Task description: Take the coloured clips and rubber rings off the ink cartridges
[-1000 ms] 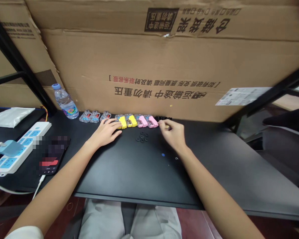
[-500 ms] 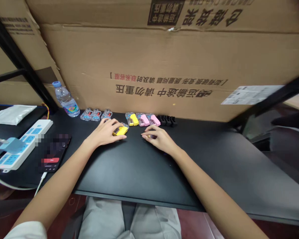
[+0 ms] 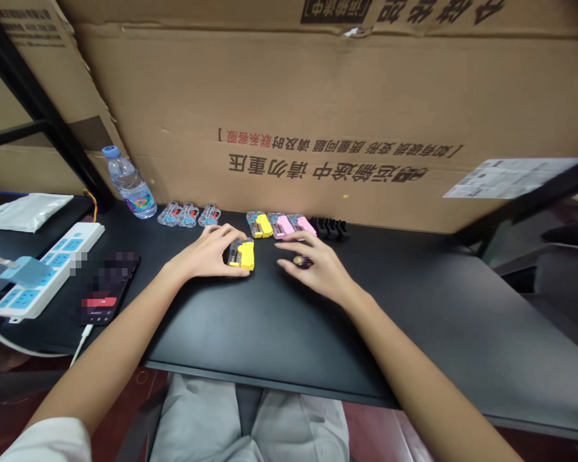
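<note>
My left hand [image 3: 210, 251] grips a small yellow and clear toy piece [image 3: 241, 254] on the black table [image 3: 279, 327], pulled out in front of the row. My right hand [image 3: 313, 264] lies over the spot beside it, fingers curled, with a small dark round part [image 3: 299, 260] under the fingertips. Behind the hands stands a row of like pieces: another yellow one [image 3: 260, 224], two pink ones [image 3: 291, 225] and three clear ones [image 3: 189, 215]. A black comb-like part [image 3: 331, 228] ends the row on the right.
A water bottle [image 3: 128, 184] stands at the back left against large cardboard boxes [image 3: 318, 115]. On the left lie a phone [image 3: 106, 287] on a cable, a white power strip [image 3: 48, 268] and a white bag [image 3: 26, 211]. A chair [image 3: 553, 269] is at the right.
My left hand took a yellow piece out of the row and drew it toward me. My right hand left the black part and came down over the small black rings.
</note>
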{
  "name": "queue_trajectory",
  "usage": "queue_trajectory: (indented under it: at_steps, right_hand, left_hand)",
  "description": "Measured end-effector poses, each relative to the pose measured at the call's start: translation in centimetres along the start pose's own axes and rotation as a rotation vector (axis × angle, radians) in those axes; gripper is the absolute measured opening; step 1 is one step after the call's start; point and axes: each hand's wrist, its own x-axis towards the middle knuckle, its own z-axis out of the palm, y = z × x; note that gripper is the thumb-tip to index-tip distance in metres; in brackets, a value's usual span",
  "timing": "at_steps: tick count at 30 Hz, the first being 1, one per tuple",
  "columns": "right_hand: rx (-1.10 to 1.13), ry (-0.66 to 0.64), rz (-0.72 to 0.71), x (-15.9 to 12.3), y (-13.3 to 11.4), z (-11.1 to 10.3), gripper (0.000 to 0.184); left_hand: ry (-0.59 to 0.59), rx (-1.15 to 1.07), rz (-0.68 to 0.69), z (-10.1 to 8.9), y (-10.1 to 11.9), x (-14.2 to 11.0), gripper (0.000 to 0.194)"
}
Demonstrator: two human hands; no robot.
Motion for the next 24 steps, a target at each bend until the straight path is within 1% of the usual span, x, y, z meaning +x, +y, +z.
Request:
queue_trajectory:
  at_steps: [2, 3, 5, 8, 11, 16, 20, 22, 24]
  right_hand:
    - [-0.005, -0.085, -0.037, 0.0, -1.8, 0.7, 0.049]
    - [-0.013, -0.122, -0.067, 0.0, -2.5, 1.0, 0.051]
    - [-0.041, -0.138, -0.139, -0.1, -3.2, 1.4, 0.044]
    - [0.026, -0.055, -0.190, -0.1, -3.0, 1.5, 0.034]
    - [0.161, 0.037, -0.165, 0.0, -2.3, 1.2, 0.031]
    - [0.207, 0.084, -0.148, 0.4, -2.3, 0.7, 0.028]
    - [0.237, 0.202, -0.088, 0.9, -2.2, 0.4, 0.022]
    - [0.268, 0.210, -0.039, 0.9, -1.8, 0.6, 0.022]
    - [0.287, 0.194, 0.014, 0.8, -1.5, 1.1, 0.023]
  left_hand:
    - [0.002, -0.082, -0.047, 0.2, 1.1, 0.1, 0.074]
    - [-0.005, -0.130, -0.050, 0.4, 1.7, 0.1, 0.075]
    - [-0.014, -0.234, -0.034, 0.7, 2.4, 0.2, 0.075]
    - [0.001, -0.448, 0.008, 1.2, 2.9, 0.5, 0.069]
    - [0.004, -0.653, 0.017, 1.4, 2.9, 0.8, 0.058]
    - [-0.027, -0.876, -0.020, 1.4, 2.5, 0.9, 0.053]
    - [-0.085, -1.097, -0.027, 0.9, 1.4, 0.9, 0.056]
    - [-0.125, -1.180, -0.013, 0.8, 0.9, 0.9, 0.058]
    - [-0.120, -1.188, 0.004, 1.0, 0.9, 0.9, 0.059]
